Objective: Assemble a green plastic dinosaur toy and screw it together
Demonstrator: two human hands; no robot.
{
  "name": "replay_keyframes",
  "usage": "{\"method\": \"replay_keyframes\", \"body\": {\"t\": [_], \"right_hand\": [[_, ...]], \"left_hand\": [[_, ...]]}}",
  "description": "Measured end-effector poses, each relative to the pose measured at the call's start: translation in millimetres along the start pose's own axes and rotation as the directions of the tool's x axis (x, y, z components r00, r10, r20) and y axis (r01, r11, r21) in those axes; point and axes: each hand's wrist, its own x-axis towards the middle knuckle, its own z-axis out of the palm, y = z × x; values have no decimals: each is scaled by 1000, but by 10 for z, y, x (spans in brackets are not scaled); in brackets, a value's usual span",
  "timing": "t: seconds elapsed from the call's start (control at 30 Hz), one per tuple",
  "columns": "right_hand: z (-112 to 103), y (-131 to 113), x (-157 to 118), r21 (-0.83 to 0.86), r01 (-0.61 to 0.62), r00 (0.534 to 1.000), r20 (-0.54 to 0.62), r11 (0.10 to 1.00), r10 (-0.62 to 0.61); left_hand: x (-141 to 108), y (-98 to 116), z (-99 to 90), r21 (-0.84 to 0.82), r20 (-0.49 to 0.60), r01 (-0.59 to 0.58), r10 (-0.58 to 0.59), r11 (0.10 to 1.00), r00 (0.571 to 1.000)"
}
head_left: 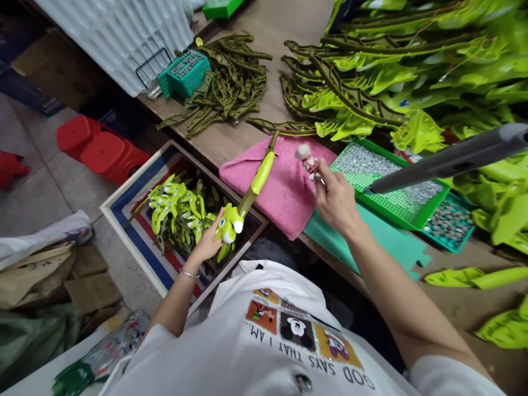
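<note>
My left hand [210, 242] is closed around the head end of a lime-green and olive plastic toy animal [259, 179] with a blue eye and a white snout. Its long narrow part points up over a folded pink cloth [284, 203] at the bench edge. Over the cloth's right side, my right hand [336, 201] grips a small tool [307, 159] with a rounded whitish head and a red-and-white wrapped shaft; its exact kind is unclear. Below my left hand, a striped-lined box [142, 242] holds several similar green toys [177, 203].
Green trays of small metal parts [429, 220] sit right of my right hand, with a grey rod-shaped tool [449, 159] angled above. Olive strips [231, 82] and a large heap of green pieces [412, 71] lie at the back. Red stools [103, 148] stand left.
</note>
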Motion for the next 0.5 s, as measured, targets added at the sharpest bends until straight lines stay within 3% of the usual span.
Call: {"method": "replay_keyframes", "body": {"t": [0.13,0.27,0.37,0.43,0.5], "right_hand": [[148,55,-136,-96,-44,999,16,994,46],[219,59,-207,-162,36,999,31,986,-32],[90,72,-314,-76,158,977,-130,984,-167],[-64,138,-414,-35,285,890,-360,958,-278],[-250,293,-488,-52,344,754,-580,938,-309]], "left_hand": [[-35,-28,5,-70,-10,-14,14,997,1000],[-72,23,-27,-141,-40,-38,32,989,999],[-20,91,-102,-292,89,-11,38,956,995],[81,152,-161,-442,204,34,63,896,977],[243,235,-204,-572,281,113,65,812,957]]}}
